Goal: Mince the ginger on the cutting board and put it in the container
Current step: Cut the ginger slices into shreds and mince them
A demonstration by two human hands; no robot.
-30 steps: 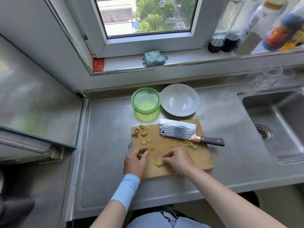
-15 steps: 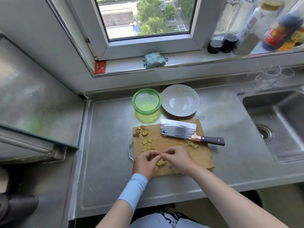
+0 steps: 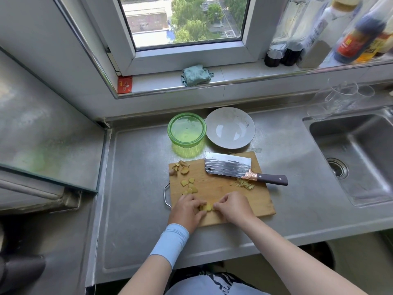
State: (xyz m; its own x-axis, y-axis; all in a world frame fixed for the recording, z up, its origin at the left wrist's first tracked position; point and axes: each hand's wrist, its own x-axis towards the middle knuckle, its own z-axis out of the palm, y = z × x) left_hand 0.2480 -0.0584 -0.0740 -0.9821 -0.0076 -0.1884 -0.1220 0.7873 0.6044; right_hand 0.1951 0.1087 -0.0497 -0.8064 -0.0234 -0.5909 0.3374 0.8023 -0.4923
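Head view. Your left hand and right hand meet over the near part of the cutting board. Fingers of both are curled in, and their tips pinch a small cluster of ginger slices between them, low against the wood.

More loose slices lie just beyond your left hand. A few end pieces sit at the board's far left corner. A small heap of shreds lies near the right edge, just under the cleaver.

The cleaver lies flat across the far half of the board. Its handle overhangs the right edge above the counter.

The green container stands open just behind the board's far left corner. A white plate is beside it on the right; whether the rims touch, you cannot tell.

Edges: the board's near edge runs close to the counter's front lip. A wire handle sticks out from its left edge.

Room: bare steel lies left of the board as far as the raised seam. To the right, a band of counter separates the board from the sink.
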